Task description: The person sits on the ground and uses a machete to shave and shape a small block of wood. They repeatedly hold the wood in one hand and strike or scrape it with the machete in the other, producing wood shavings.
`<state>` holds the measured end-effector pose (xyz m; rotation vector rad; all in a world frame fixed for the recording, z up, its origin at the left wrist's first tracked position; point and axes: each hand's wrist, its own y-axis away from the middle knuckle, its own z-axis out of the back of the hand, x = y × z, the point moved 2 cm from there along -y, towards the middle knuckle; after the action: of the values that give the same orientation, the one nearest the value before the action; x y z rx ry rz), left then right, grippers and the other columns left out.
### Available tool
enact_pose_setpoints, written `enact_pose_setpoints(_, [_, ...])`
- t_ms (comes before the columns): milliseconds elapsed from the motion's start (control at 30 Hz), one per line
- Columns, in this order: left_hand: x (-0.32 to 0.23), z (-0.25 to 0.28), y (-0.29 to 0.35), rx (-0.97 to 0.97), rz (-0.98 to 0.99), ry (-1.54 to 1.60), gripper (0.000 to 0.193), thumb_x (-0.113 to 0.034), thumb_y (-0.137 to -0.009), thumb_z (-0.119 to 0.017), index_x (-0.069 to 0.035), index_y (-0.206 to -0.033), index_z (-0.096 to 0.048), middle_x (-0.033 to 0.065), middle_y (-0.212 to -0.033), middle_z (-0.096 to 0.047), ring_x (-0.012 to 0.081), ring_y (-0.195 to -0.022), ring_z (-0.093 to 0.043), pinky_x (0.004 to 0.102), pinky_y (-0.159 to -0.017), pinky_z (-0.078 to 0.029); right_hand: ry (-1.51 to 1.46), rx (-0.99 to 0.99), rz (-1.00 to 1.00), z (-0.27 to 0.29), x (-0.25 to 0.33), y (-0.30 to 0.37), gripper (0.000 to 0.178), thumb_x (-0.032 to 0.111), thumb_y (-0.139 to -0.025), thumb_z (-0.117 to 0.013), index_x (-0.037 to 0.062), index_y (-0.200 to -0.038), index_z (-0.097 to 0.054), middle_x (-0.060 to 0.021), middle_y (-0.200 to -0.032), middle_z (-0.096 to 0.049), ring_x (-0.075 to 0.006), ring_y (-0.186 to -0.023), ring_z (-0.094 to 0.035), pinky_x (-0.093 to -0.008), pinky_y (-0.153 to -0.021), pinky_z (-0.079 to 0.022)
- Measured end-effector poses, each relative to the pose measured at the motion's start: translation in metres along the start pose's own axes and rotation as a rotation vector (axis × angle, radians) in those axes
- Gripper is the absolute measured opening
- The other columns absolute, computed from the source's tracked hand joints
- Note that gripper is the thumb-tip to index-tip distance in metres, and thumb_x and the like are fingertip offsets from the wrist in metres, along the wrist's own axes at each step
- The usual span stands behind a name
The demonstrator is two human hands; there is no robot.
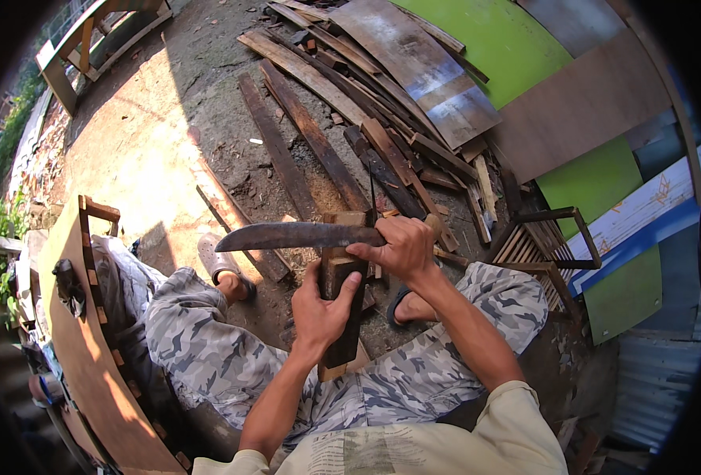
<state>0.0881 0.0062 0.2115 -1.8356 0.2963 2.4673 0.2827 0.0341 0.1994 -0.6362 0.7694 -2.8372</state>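
Note:
My right hand [404,247] is closed round the handle of a machete [287,234]. Its long, dark, curved blade points left and lies across the upper part of a dark wooden block [339,269]; whether it touches the wood I cannot tell. My left hand [323,313] grips that block from its left side, below the blade, with the thumb along its face. The block stands between my knees, its lower part paler at the end. Part of the machete's handle is hidden in my right fist.
Long dark planks [315,131] and a heap of scrap timber [414,162] lie ahead on the ground. A slatted wooden frame [536,253] stands at right, near leaning green boards [600,178]. At left is a wooden panel [81,309]; a wooden bench [89,47] stands far left.

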Motion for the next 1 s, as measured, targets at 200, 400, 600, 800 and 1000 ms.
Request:
enact_pose_setpoints(200, [0.007,-0.002,0.0,-0.045,-0.008,0.042,0.056,-0.033,-0.093,-0.079,0.009,-0.126,-0.061,0.021,-0.098,-0.076,0.0223,-0.086,-0.076,0.033,-0.076,-0.058,0.015,0.003,0.005,-0.01,-0.019,0.006,0.078,0.081,-0.079,-0.066,0.01,-0.054,-0.048,-0.0086,-0.052,-0.055,-0.0274,-0.048,-0.061,-0.0389,-0.046,-0.047])
enact_pose_setpoints(400, [0.004,0.0,-0.007,0.022,0.142,0.05,0.057,-0.035,-0.092,-0.08,0.009,-0.124,-0.063,0.0203,-0.096,-0.077,0.0184,-0.081,-0.075,0.0321,-0.072,-0.057,0.033,0.024,-0.008,-0.023,-0.048,0.015,0.08,0.084,-0.077,-0.066,0.009,-0.055,-0.05,-0.0104,-0.055,-0.058,-0.0292,-0.05,-0.062,-0.0389,-0.048,-0.048])
enact_pose_setpoints(600, [0.026,0.033,-0.007,-0.196,-0.035,0.14,0.05,-0.031,-0.095,-0.077,0.008,-0.123,-0.064,0.011,-0.096,-0.074,0.0116,-0.077,-0.067,0.0289,-0.071,-0.055,0.135,0.069,-0.455,-0.014,-0.122,0.026,0.088,0.086,-0.085,-0.055,0.0007,-0.061,-0.061,-0.0169,-0.059,-0.062,-0.038,-0.056,-0.064,-0.0489,-0.054,-0.049])
enact_pose_setpoints(800, [0.019,0.101,-0.047,-0.228,0.056,0.189,0.045,-0.028,-0.098,-0.075,0.006,-0.125,-0.064,0.0105,-0.104,-0.074,0.0125,-0.088,-0.069,0.027,-0.078,-0.055,0.263,0.124,-0.559,0.045,-0.154,0.016,0.091,0.087,-0.088,-0.049,-0.0007,-0.066,-0.061,-0.0209,-0.055,-0.055,-0.0423,-0.056,-0.061,-0.0521,-0.054,-0.043])
enact_pose_setpoints(1000, [0.019,0.059,-0.031,-0.074,0.055,0.197,0.045,-0.031,-0.098,-0.075,0.003,-0.125,-0.064,0.0099,-0.106,-0.073,0.0134,-0.095,-0.067,0.0296,-0.086,-0.053,0.002,0.112,-0.348,0.029,-0.048,-0.004,0.082,0.084,-0.085,-0.058,0.0048,-0.061,-0.058,-0.0159,-0.055,-0.056,-0.0377,-0.053,-0.061,-0.0466,-0.051,-0.046])
